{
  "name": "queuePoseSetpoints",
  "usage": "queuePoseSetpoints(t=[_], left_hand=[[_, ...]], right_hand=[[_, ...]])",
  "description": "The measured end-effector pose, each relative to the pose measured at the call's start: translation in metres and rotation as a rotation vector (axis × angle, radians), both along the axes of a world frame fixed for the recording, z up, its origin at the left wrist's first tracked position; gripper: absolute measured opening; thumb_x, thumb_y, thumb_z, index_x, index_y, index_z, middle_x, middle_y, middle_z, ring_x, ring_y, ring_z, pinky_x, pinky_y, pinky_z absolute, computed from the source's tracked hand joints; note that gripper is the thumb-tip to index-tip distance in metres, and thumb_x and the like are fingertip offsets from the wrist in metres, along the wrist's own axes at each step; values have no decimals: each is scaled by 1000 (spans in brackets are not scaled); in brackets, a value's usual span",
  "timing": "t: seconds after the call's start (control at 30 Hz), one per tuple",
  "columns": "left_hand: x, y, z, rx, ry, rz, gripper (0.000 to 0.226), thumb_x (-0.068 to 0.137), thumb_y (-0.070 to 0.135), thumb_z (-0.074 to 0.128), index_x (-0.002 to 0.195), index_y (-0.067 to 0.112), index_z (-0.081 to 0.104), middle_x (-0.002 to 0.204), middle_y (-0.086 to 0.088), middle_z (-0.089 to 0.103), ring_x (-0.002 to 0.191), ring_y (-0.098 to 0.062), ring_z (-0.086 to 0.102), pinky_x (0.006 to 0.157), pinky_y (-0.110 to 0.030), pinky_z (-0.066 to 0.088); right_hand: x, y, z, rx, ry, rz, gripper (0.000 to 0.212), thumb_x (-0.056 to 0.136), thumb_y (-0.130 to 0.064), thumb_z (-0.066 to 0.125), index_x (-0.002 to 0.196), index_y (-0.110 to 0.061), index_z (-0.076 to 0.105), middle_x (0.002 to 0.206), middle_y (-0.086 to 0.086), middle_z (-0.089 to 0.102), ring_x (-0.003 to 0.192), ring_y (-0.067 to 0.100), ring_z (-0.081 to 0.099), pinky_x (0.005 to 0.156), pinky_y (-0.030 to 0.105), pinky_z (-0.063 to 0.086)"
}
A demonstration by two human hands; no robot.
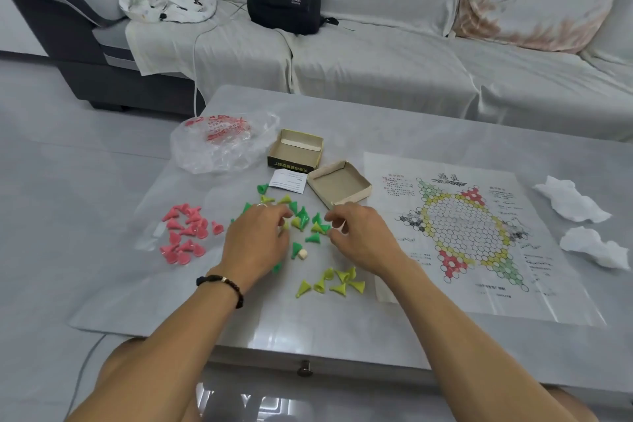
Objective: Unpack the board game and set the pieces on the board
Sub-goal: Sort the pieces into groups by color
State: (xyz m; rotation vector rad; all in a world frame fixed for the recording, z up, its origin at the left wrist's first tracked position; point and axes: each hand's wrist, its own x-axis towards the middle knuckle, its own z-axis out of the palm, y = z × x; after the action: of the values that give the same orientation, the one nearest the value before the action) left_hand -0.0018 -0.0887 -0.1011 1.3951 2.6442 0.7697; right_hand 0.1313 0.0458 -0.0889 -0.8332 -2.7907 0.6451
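Both hands hover over the mixed green and yellow cone pieces (303, 221) on the grey table (411, 134). The left hand (255, 236) has fingers curled down among them; the right hand (356, 229) curls too, though I cannot tell whether either pinches a piece. The paper board (459, 233) lies right of the right hand, red cones (185, 233) left of the left, sorted yellow cones (334, 281) and a small die (302, 254) between the wrists, and the open box halves (318, 164) beyond.

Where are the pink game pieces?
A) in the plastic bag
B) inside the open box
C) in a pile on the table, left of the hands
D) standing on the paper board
C: the pink pieces lie in a loose pile on the table, left of the left hand, far from the paper board.
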Motion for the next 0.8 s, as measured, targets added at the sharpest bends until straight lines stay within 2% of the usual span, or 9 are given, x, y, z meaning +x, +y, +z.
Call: queuePoseSetpoints(t=[0.1, 0.17, 0.27, 0.43, 0.57, 0.67, 0.8], left_hand=[[-9, 14, -4, -112, 122, -122, 40, 86, 12, 57, 124, 26, 59, 112, 0, 60, 107, -22, 53, 83, -35, 42], [-13, 22, -4, -192, 157, -182, 40, 87, 13, 55, 123, 28, 58, 113, 0, 59, 108, -22, 53, 88, -36, 38], [-23, 30, -3, -246, 110, -244, 37, 89, 12, 54, 123, 25, 59, 116, -1, 61, 106, -23, 56, 89, -36, 42], [-38, 34, -1, -281, 38, -257, 22, 88, 19, 62, 109, 23, 66, 109, -3, 65, 98, -21, 59, 79, -30, 47], [-40, 36, 0, -287, 39, -278, 19, 88, 19, 62, 105, 25, 67, 104, -3, 67, 95, -21, 61, 79, -32, 51], [-42, 34, 0, -282, 22, -288, 16, 87, 20, 64, 103, 24, 67, 102, -2, 67, 93, -20, 59, 77, -30, 50], [-43, 29, 3, -288, -8, -271, 19, 87, 16, 66, 105, 23, 66, 104, -2, 65, 94, -19, 57, 79, -31, 49]], right_hand=[[-23, -1, -2, 29, -27, 26, 27, 89, -21, 59, 115, -21, 65, 105, 0, 63, 99, 17, 56, 84, 34, 48], [-33, 0, -3, 40, -72, 39, 28, 89, -20, 58, 116, -22, 66, 108, 1, 63, 102, 18, 55, 85, 35, 48], [-43, 4, -6, 29, -140, 45, 28, 86, -19, 59, 112, -24, 69, 109, 2, 67, 101, 20, 60, 85, 36, 52], [-49, 9, -10, 29, -189, 24, 24, 85, -22, 61, 107, -24, 71, 106, 4, 70, 94, 22, 64, 82, 38, 55], [-51, 9, -13, 48, -186, 48, 24, 85, -21, 58, 105, -25, 71, 105, 3, 69, 96, 22, 61, 80, 33, 50], [-49, 8, -9, 37, -111, 42, 25, 86, -21, 58, 108, -23, 70, 106, 1, 69, 100, 20, 58, 87, 35, 48], [-35, 11, 3, -104, 158, -123, 23, 85, -14, 65, 107, -12, 68, 95, 1, 68, 89, 17, 62, 85, 32, 51]])
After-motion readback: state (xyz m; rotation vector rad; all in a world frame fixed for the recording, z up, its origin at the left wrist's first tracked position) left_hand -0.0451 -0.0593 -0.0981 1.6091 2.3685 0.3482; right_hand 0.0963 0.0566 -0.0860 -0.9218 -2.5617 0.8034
